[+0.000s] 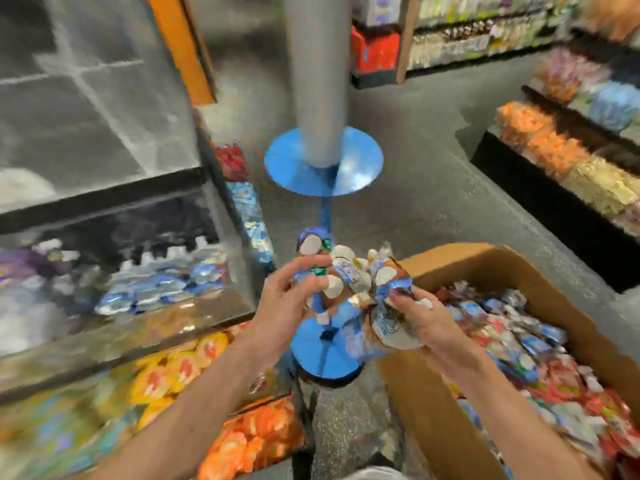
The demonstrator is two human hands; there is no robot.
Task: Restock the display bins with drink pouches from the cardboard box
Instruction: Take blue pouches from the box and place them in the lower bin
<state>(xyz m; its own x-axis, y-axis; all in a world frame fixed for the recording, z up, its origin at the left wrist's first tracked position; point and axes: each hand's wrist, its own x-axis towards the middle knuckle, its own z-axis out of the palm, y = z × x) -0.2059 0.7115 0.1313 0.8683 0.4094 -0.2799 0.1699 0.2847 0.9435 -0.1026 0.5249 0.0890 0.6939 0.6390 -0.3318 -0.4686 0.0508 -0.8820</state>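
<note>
Both my hands hold a bunch of blue drink pouches with white caps (349, 278) in mid-air, between the bins and the box. My left hand (280, 306) grips the left side of the bunch. My right hand (426, 323) grips the right side, its fingers curled round crumpled pouches. The open cardboard box (408, 403) stands at the lower right, full of mixed blue and red pouches (540, 358). A clear display bin (145, 282) at the left holds blue pouches with white caps. The view is blurred.
Below that bin are bins of yellow (173, 368) and orange packs (249, 445). A grey pole with a blue disc base (322, 164) stands on the floor ahead. Low shelves of orange and yellow goods (554, 157) line the right; more shelving is at the back.
</note>
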